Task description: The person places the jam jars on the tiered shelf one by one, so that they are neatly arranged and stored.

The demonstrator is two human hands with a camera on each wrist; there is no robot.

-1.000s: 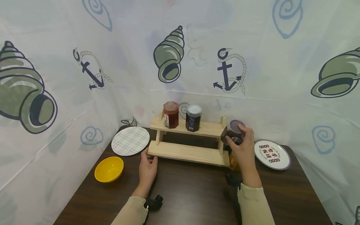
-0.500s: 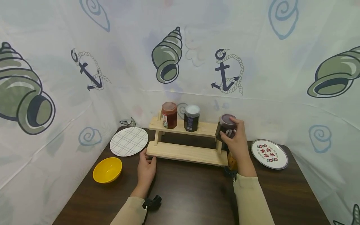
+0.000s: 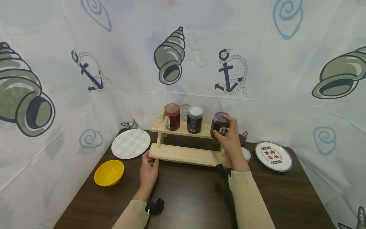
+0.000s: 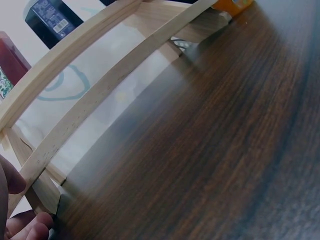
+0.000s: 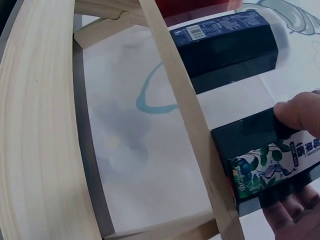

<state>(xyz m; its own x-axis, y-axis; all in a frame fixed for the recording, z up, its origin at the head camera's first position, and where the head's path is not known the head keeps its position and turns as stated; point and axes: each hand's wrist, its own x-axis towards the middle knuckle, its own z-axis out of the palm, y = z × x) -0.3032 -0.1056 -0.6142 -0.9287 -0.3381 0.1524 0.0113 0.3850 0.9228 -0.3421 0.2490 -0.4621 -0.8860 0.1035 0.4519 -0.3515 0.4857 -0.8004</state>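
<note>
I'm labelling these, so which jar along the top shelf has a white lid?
The middle jar, between the red jar and the purple-lidded jar in the right hand. Its lid is white; theirs are reddish and purple.

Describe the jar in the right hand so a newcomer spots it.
Find the wooden rack on the dark table. Toward the right of its upper shelf, the right hand grips a dark jar. Its purplish lid sets it apart from the white-lidded jar and red jar.

Pale cream long sleeves (image 3: 250, 197) and black wrist cameras (image 3: 155, 206)
</note>
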